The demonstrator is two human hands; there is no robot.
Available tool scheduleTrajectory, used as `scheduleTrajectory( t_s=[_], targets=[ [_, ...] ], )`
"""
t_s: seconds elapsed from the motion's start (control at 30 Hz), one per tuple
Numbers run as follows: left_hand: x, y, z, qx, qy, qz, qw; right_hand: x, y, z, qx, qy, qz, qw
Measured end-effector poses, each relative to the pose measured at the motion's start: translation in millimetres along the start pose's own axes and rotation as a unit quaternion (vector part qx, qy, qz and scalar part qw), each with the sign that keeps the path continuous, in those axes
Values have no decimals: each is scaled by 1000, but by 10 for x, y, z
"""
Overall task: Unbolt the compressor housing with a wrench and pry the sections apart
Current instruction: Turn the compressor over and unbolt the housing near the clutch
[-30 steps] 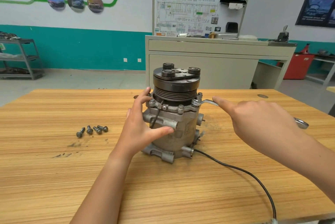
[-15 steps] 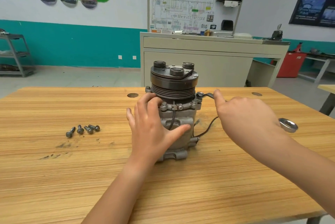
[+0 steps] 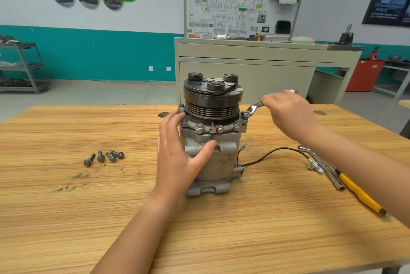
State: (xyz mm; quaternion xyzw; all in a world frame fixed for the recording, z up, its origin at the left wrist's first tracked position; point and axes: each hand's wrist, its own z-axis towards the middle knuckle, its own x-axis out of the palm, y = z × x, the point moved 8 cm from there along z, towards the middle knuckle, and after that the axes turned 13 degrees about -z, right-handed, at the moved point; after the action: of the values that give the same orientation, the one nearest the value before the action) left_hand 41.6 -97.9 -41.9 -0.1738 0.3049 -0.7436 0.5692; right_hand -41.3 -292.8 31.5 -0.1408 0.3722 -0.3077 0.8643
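Compressor housing [image 3: 213, 158] stands centre frame on the table [image 3: 66, 218]. Your left hand [image 3: 179, 158] grips its body. Your right hand [image 3: 288, 114] grasps the wrench [image 3: 253, 108], whose handle has swung toward upper right since a second ago. Unbolting judged under way.

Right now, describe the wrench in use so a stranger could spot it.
Find the compressor standing on the wooden table. A bent silver wrench sits on a flange bolt at its right, held by the right hand. The other tools, including a yellow-handled tool, lie flat on the table.
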Motion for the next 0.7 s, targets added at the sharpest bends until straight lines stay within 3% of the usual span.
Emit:
scheduleTrajectory(
  t_s=[0.1,0.2,0.33,0.4,0.53,0.7],
  targets=[
    [-1,31,-9,8,10,-20,1000,177,165,187,-15,-10,36,999],
    [-44,98,-24,-3,11,-46,999,349,234,218,-19,65,35,997],
    [-71,174,-36,-16,4,-42,999,119,-84,-35,136,41,136,981],
    [-24,164,-44,-10,9,-32,999,-49,-178,-168,155,35,164,973],
    [36,157,-78,-18,9,-37,999,-389,-117,-391,67,91,43,993],
    [54,216,-111,-73,-3,-68,995,-488,-24,-455,36,181,-68,980]
  ],
)
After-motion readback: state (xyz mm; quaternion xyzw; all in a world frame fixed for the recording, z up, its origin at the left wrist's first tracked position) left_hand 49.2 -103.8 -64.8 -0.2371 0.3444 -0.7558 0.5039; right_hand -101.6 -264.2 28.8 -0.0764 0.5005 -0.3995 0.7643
